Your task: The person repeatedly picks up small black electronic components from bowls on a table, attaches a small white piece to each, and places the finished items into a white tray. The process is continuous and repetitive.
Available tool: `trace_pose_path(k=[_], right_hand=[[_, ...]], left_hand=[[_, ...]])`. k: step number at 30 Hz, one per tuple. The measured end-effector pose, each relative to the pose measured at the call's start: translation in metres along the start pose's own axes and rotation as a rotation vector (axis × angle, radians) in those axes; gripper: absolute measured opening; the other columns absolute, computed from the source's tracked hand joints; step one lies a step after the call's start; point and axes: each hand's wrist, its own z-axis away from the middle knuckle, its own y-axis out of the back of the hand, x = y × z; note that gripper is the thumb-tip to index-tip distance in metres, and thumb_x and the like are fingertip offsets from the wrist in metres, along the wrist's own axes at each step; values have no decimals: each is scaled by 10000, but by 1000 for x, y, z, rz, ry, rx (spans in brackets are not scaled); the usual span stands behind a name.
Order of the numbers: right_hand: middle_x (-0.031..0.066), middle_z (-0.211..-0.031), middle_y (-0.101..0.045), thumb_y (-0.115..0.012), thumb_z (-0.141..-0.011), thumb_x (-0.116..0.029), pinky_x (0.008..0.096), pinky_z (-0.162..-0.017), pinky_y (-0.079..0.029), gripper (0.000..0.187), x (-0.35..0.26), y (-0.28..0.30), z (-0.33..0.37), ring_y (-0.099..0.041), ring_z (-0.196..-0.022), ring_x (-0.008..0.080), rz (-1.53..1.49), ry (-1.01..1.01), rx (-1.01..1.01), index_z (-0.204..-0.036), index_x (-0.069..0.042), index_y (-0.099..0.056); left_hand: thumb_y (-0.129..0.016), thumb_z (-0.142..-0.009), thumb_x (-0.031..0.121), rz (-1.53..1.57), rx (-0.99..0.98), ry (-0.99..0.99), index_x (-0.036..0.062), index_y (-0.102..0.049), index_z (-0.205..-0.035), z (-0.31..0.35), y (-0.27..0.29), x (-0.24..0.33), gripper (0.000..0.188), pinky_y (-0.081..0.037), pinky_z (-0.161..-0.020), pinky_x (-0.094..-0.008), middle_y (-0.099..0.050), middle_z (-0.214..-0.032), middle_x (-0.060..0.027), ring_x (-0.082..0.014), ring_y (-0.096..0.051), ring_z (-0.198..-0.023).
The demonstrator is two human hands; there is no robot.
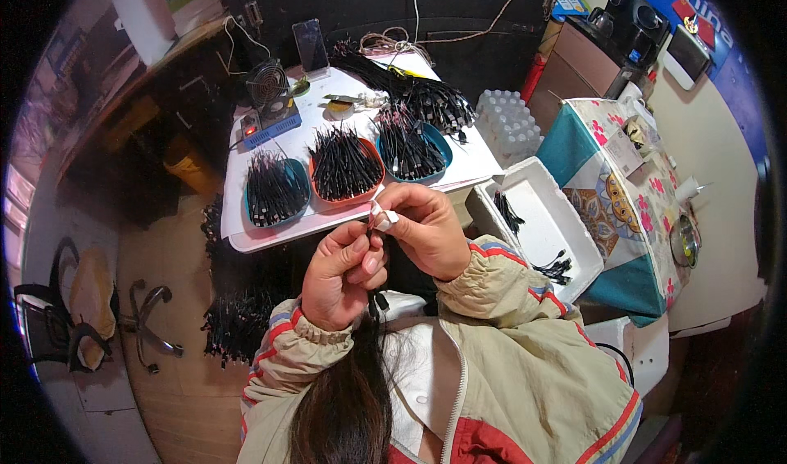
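Observation:
My left hand (pixel 343 271) is closed in front of my chest, thumb and fingers pinching a thin black cable (pixel 371 302) that hangs below. My right hand (pixel 430 228) meets it, its thumb and forefinger pinched at the cable's upper end, where fine reddish wires show. White wrapping (pixel 384 218) covers fingertips of my right hand; the exact grip beneath is hidden. Just beyond my hands, a blue-teal tub (pixel 307 184), an orange tub (pixel 351 202) and another teal tub (pixel 448 154) stand packed with upright black cables.
The white table (pixel 246 233) also carries a loose cable heap (pixel 426 99), small fan (pixel 267 84), blue device (pixel 275 125) and phone (pixel 311 46). A white foam box (pixel 578 233) with cables stands right, beside a cloth-covered table (pixel 611 185). More cables (pixel 234 325) hang at left.

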Motion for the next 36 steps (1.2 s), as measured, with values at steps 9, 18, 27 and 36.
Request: trace_pose_path(k=[9,18,27,36], right_hand=[[31,-904,-606,-610,-919,-41,227,-716,-498,89,2,-7,-1,-601,-786,89,-22,-59,43,-990,7,-584],[6,-919,-579,-606,-907,-106,242,-741,-456,181,4,37,2,-559,-826,103,-260,-550,-46,-1072,-64,-544],[63,-740,-643,-634,-888,-120,294,-609,-478,160,11,160,-66,-586,-652,119,1335,-91,553,-943,31,-635],[58,-921,-547,-599,-772,-93,366,-718,-510,73,0,187,-113,-564,-925,252,1999,246,-259,-833,-94,-639]], left_hand=[[-556,-958,116,111,-95,25,-8,-603,-1050,-5,8,-5,162,-295,-501,-194,-579,-784,-47,-49,-376,-553],[-625,-909,25,-1220,86,-364,-55,-655,-1078,-5,23,-9,189,-473,-611,-203,-663,-873,-79,-111,-607,-703],[-568,-960,84,-728,293,-217,-59,-616,-1043,-33,49,-11,172,-330,-538,-177,-638,-786,-77,-35,-436,-598],[-567,-957,76,-647,364,-235,-21,-596,-1053,-34,61,-5,140,-373,-542,-196,-654,-835,-114,-81,-494,-597]])
